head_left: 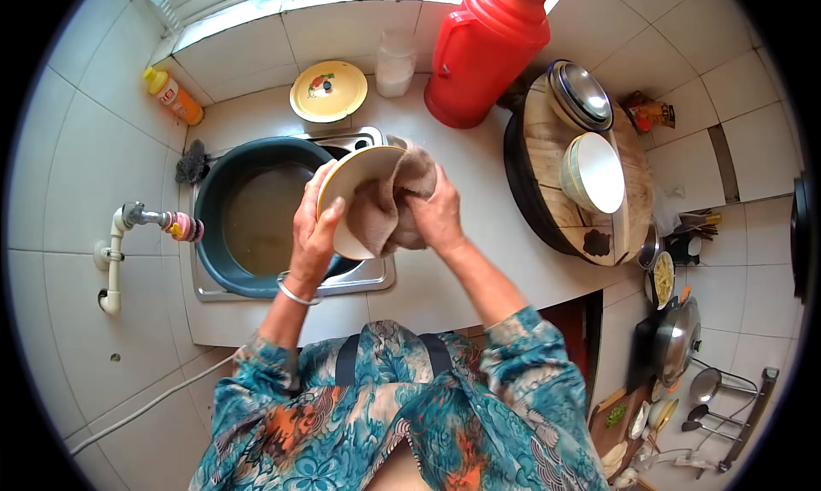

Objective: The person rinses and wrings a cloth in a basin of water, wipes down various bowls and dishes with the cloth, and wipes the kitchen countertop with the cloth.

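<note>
My left hand grips a cream-coloured bowl by its left side, thumb over the rim. The bowl is tilted, its opening turned toward the right. A brown cloth is bunched in my right hand, part of it inside the bowl and part over the rim. Both hands are above the counter at the right edge of the sink. Just left of the bowl, a dark green basin with cloudy water sits in the metal sink.
A yellow lid, a glass jar and a red thermos stand along the back. At right, stacked bowls and metal bowls rest on a round wooden board. A tap juts over the basin's left side.
</note>
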Motion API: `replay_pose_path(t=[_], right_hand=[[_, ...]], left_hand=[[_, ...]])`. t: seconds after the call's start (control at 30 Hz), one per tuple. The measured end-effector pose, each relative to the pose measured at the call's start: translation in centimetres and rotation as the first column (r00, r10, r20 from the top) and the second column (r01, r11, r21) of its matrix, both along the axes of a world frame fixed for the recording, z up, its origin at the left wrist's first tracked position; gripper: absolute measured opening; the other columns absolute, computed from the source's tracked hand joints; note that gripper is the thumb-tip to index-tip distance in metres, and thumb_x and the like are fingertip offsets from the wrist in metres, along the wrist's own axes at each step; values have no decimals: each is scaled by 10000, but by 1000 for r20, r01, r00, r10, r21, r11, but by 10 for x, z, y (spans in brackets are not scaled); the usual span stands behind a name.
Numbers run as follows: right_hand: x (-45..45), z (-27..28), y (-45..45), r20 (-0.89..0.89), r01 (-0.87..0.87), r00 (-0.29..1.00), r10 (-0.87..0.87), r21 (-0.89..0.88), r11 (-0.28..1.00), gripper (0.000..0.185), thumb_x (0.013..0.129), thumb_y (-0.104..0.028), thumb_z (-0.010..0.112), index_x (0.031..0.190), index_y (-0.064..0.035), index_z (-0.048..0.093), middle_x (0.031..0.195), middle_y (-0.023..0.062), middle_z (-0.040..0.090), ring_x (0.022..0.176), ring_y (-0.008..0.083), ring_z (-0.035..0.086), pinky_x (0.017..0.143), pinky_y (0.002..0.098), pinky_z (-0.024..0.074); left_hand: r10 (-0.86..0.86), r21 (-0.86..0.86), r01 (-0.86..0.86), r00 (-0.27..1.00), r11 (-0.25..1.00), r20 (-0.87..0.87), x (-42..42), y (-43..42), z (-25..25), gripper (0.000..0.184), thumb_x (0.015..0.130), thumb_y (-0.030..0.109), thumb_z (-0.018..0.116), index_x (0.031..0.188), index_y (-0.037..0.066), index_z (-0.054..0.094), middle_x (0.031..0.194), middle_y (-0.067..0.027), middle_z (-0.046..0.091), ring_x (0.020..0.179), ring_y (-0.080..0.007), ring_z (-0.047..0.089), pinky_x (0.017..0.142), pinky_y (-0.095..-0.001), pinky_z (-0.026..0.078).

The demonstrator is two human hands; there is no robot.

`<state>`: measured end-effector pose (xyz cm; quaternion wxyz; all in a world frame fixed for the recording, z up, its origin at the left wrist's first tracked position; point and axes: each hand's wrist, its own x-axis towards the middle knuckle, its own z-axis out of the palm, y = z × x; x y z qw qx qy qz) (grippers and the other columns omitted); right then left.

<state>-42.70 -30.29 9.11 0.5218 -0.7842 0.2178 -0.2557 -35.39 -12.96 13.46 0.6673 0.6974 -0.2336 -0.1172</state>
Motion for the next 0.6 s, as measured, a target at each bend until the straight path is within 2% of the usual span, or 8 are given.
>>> replay_pose_path(t=[0.07,0.13,0.17,0.23,0.33,0.43,0.47,0.6], right_hand=[[2,36,-16,-2,-157,987,164,-299,941,338,747,-58,664,1068,-70,561,959,155,652,822,380,650,711,412,547],[12,57,-19,-6,-245,951,311,-628,738,275,754,-71,635,1020,-109,574,855,101,615,722,312,650,609,398,545],[16,67,-14,-81,-293,935,346,-726,622,281,740,-86,642,1011,-114,575,834,87,604,712,294,645,591,388,541],[21,72,-14,-61,-273,937,344,-740,614,285,745,-87,636,1020,-119,572,839,92,603,738,288,649,597,380,541],[16,42,-18,87,-156,964,251,-579,800,315,750,-67,638,1053,-116,564,882,116,624,789,322,651,637,397,539],[7,2,2,118,67,992,-47,-170,983,314,772,-57,640,1075,-73,563,1039,129,643,834,353,658,729,375,539],[4,-5,13,-69,141,988,-139,18,990,308,797,-68,629,1091,-30,548,1064,151,646,876,315,665,777,351,525],[-8,-32,31,-152,95,988,-37,399,912,366,781,-10,623,1127,43,515,1060,130,626,964,196,611,863,309,491]], left_hand=[[-213,42,223,964,974,-158,12,7,5,509,852,242,584,1282,-20,507,1171,-129,577,1084,-195,536,969,-315,399],[-377,86,413,884,907,-275,25,3,14,501,820,217,624,1247,-26,529,1130,-123,603,1052,-192,550,942,-319,421],[-353,109,395,893,912,-280,26,1,12,492,814,201,630,1239,-28,534,1116,-118,608,1042,-189,553,940,-314,421],[-308,152,358,910,921,-277,27,-9,15,477,803,170,642,1223,-32,542,1088,-107,619,1022,-183,559,935,-304,421],[-170,12,180,949,984,-265,15,-12,13,567,808,153,652,1310,-38,471,1031,-96,628,964,-161,566,899,-289,432],[-73,-78,52,952,996,-297,13,-12,6,651,813,138,657,1381,-33,389,995,-89,626,927,-141,568,874,-270,438],[-30,-79,7,955,997,-295,12,-13,4,645,820,132,651,1385,-31,384,991,-85,619,925,-136,565,877,-267,435],[124,-122,-156,963,980,-238,11,-16,-20,652,840,167,631,1406,-16,362,1121,-124,591,1056,-190,560,949,-312,425]])
